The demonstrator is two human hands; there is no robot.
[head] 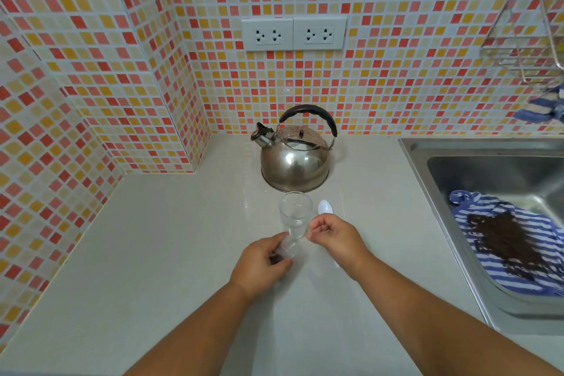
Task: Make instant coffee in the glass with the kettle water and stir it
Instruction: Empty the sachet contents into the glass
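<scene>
Clear coffee packet (pixel 285 249) pinched in both hands, glass (pixel 295 214) beside

Both bare forearms reach forward from the lower edge and converge toward the middle. The left hand (pixel 262 262) is curled, fingers and thumb closed in a grip on a small clear plastic sachet with dark granules (pixel 282 250). The right hand (pixel 334 236) sits just beside it, knuckles up, thumb and forefinger pinched together at the sachet's upper end.

A clear sachet (pixel 285 249) is pinched by the left hand (pixel 262 262) and right hand (pixel 334 235) just before the glass (pixel 295 214), with the kettle (pixel 294 159) behind the glass.
</scene>
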